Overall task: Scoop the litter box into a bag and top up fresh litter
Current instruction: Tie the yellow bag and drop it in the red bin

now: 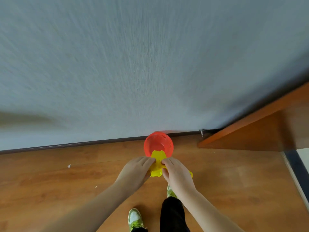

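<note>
A crumpled yellow plastic bag (158, 162) is held out in front of me at about waist height. My left hand (136, 171) pinches its left side and my right hand (175, 173) pinches its right side, the fingertips nearly meeting. Just beyond the bag, a round red mesh basket (158, 143) stands on the wooden floor against the wall. The bag covers the near edge of the basket. No litter box or scoop is in view.
A grey-white wall (150, 64) fills the upper view, with a dark baseboard (83, 144) along the wooden floor (66, 181). An orange-brown wooden furniture piece (259, 131) juts in at right. My green-and-white shoes (135, 218) are below. Small white scraps (69, 166) lie at left.
</note>
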The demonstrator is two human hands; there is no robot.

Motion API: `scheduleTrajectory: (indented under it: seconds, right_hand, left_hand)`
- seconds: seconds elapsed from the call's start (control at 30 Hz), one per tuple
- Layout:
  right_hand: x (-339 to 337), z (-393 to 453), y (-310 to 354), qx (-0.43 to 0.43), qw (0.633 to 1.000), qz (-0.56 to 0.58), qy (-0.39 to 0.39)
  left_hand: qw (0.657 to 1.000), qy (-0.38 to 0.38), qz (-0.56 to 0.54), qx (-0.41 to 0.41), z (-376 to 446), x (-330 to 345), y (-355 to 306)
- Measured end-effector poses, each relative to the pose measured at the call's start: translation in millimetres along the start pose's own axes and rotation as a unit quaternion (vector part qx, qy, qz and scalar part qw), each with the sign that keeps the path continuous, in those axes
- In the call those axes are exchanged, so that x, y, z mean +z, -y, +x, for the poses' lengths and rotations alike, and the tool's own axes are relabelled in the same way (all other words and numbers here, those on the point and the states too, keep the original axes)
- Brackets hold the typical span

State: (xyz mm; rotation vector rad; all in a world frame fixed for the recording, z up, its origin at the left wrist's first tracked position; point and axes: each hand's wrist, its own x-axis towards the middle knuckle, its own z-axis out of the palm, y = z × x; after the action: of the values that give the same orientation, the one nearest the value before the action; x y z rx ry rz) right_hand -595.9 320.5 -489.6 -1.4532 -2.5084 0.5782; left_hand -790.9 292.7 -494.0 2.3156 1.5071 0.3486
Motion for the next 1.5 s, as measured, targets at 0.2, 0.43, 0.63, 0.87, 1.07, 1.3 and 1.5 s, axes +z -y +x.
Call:
scheduleTrajectory:
  seconds: [0.2,0.43,0.63,0.87,1.07,1.3,1.5]
  right_hand:
    - [95.2,47.6,-85.5,-0.003,0.999,0.042,0.024]
    - [213.7,96.3,-164.3,0.012,0.998,0.048,0.028]
    - [308.7,128.6,-213.3,0.001,0.998,0.041,0.052]
    - [381.0,144.1,-253.7,-0.002,0.995,0.022,0.096]
    - [402.3,152.0,-278.4,0.018,0.997,0.008,0.080]
    - [428.7,154.5,-302.9,0.013,0.999,-0.027,0.027]
    - [444.4,143.1,-293.7,0.030,0.993,-0.110,0.036]
  left_hand:
    - [0.999,-0.013,-0.022,-0.028,37.7,104.8,58.4]
    - [0.999,-0.014,0.038,0.002,83.7,228.3,134.2]
    - [0.994,0.062,0.084,-0.001,104.0,320.3,192.6]
    - [0.984,0.134,0.117,-0.021,111.4,385.5,227.5]
    - [0.992,0.071,0.082,-0.058,132.8,405.9,235.2]
    - [0.994,0.030,0.087,-0.059,147.4,439.5,242.6]
    - [0.977,0.135,0.128,-0.105,138.1,457.5,247.7]
